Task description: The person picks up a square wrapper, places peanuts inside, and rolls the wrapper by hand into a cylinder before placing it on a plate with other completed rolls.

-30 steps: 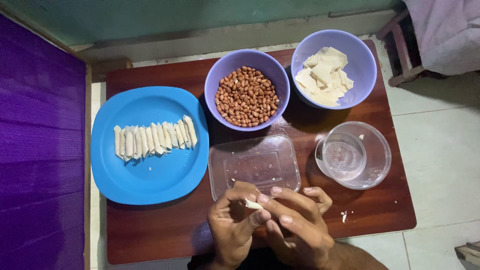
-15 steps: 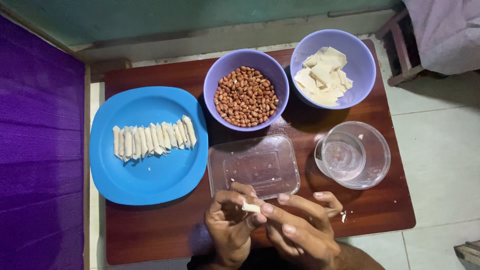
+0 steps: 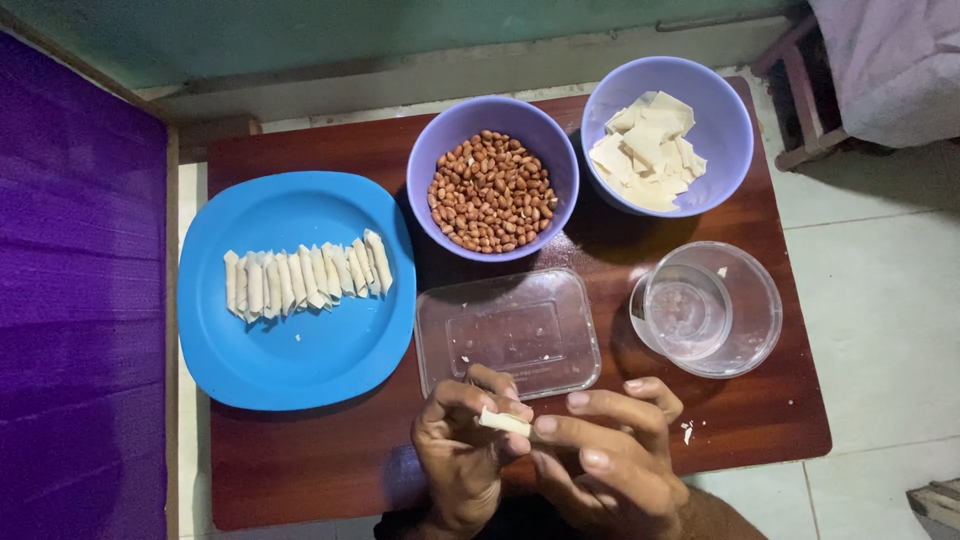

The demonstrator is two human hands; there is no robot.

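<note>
My left hand and my right hand meet near the front edge of a dark wooden table. Between their fingertips they pinch a small pale rolled wrapper. Just beyond the hands lies a clear rectangular plastic lid. A blue plate to the left carries a row of several finished pale rolls. Behind stand a purple bowl of peanuts and a purple bowl of cut pale wrapper pieces.
A clear round plastic container with a little water sits at the right of the table. A purple cloth surface runs along the left. A wooden stool leg and tiled floor lie to the right.
Both hands have shifted slightly and kept working the small roll between the fingertips; the right fingers now stretch further over it. Nothing else on the table has moved.
</note>
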